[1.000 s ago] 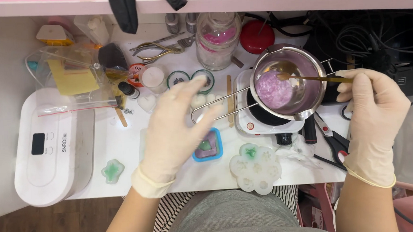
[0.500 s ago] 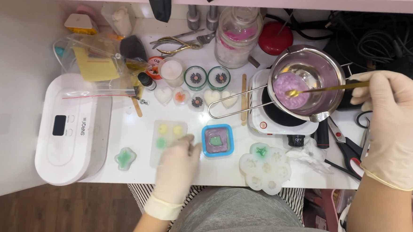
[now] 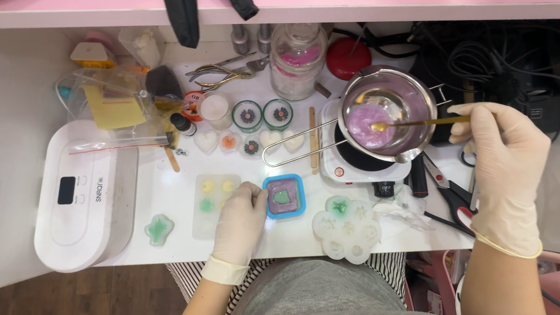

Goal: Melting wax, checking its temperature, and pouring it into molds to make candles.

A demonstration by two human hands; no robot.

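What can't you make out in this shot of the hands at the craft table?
Head view only:
- Right hand: palm hidden behind its glove, so the grip on the gold spoon can't be seen.
- Hotplate: top covered by the metal pot.
- Clear mould: right edge under the left hand.
- Scissors: handles behind the right hand.

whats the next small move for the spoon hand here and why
Probably lift the gold spoon out of the metal pot toward the blue square mould: its bowl sits in the purple melt, and the left hand rests beside that mould.
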